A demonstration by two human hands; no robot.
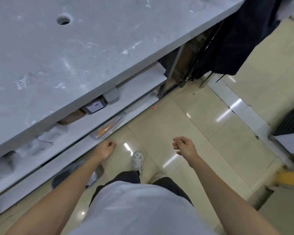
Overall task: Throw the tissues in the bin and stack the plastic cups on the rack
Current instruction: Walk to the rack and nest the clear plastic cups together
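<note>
No tissues, plastic cups, bin or rack show in the head view. My left hand (pixel 106 149) hangs low beside the counter's lower shelf, fingers curled in with nothing in them. My right hand (pixel 185 146) is held out over the tiled floor, fingers loosely bent and empty. Both forearms reach forward from the bottom of the frame.
A grey marble counter (pixel 61 61) with a round hole (pixel 63 20) fills the left. White shelves under it hold a clear lidded box (pixel 107 128) and small containers. Dark cloth (pixel 236 39) hangs at the top right. A cardboard box (pixel 287 200) and a white unit (pixel 288 141) stand right.
</note>
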